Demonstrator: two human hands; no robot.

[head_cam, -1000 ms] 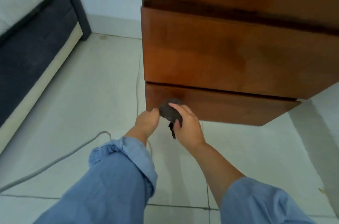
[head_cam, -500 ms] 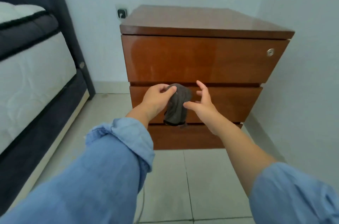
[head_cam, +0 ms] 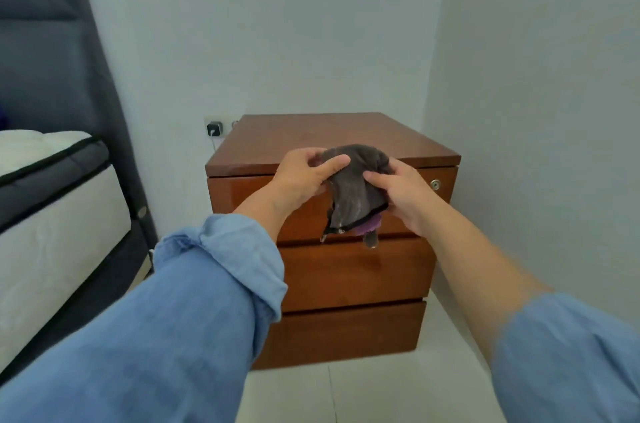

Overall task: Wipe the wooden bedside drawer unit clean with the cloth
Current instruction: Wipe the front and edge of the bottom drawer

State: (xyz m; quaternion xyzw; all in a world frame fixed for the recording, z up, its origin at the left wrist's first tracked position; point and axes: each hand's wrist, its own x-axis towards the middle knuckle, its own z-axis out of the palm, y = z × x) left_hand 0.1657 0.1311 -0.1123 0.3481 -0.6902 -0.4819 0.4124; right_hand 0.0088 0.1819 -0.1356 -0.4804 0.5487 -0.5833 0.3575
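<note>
Both hands hold the grey cloth in the air in front of the wooden drawer unit, level with its top front edge. The left hand pinches its upper left edge, the right hand its right side; the cloth hangs lengthwise downward, equally near both.

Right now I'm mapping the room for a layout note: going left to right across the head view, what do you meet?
Mattress → dark headboard → wall charger → left hand → grey cloth → right hand → drawer lock → right wall.
</note>
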